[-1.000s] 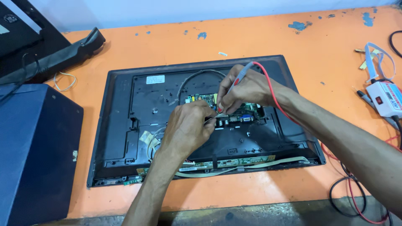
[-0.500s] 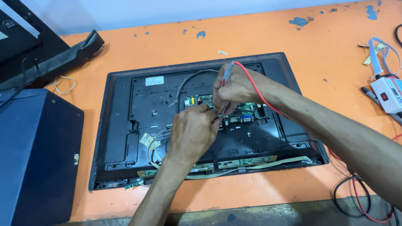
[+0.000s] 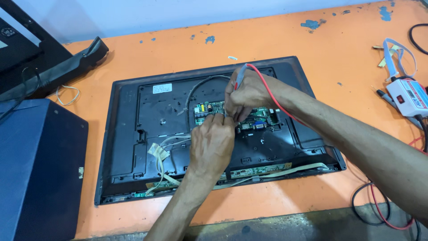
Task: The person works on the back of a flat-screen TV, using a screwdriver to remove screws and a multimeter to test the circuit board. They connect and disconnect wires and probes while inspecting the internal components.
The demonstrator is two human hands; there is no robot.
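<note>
A flat screen (image 3: 133, 134) lies face down on the orange table (image 3: 312, 49) with its back cover off. A green circuit board (image 3: 206, 108) sits at its middle. My right hand (image 3: 252, 93) grips a grey probe (image 3: 240, 76) with a red lead (image 3: 278, 102), its tip pointing down at the board. My left hand (image 3: 211, 145) reaches in from below, fingers curled, fingertips at the board's edge and touching the right hand. Whatever the left fingers pinch is hidden.
A white tester box (image 3: 410, 96) with cables lies at the right edge. A dark blue case (image 3: 40, 169) stands at the left and a black frame piece (image 3: 58, 67) behind it. Pale ribbon cables (image 3: 290, 169) run along the screen's lower edge. Red and black leads (image 3: 379, 214) loop at the table's front.
Both hands stay together over the circuit board. They have shifted only slightly left in the view, and the probe stands a little more upright.
</note>
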